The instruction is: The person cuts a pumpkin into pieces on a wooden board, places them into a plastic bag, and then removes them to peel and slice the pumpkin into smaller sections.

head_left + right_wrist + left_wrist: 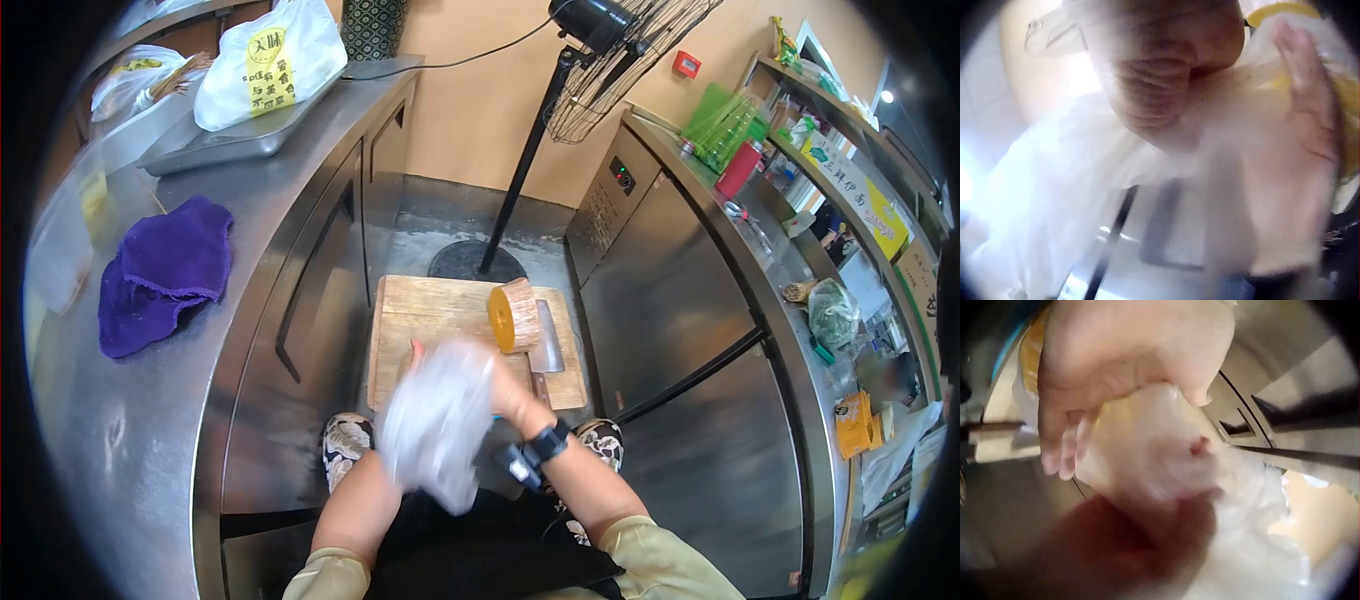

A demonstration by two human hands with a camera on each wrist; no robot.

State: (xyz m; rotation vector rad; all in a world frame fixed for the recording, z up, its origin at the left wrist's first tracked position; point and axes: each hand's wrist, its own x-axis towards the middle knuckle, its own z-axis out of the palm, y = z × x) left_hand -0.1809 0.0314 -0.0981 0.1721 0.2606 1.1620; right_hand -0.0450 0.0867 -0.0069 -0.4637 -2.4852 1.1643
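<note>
Both my hands hold a crumpled, see-through plastic bag (435, 420) in front of my body, blurred with motion. My left hand (413, 356) grips its upper left side and my right hand (512, 395), with a black wrist strap, grips its right side. Both wrist views are filled with the bag (1160, 456) (1066, 187) and blurred fingers. Below the hands lies a wooden cutting board (430, 310). On it stands a round chunk with an orange cut face and a brown rind (513, 315), with a cleaver (547, 340) flat beside it.
A steel counter (130, 420) runs along the left with a purple cloth (165, 270) and a white printed bag (268, 60) on a tray. A fan stand (520, 170) rises behind the board. Steel cabinets (680, 330) and cluttered shelves line the right.
</note>
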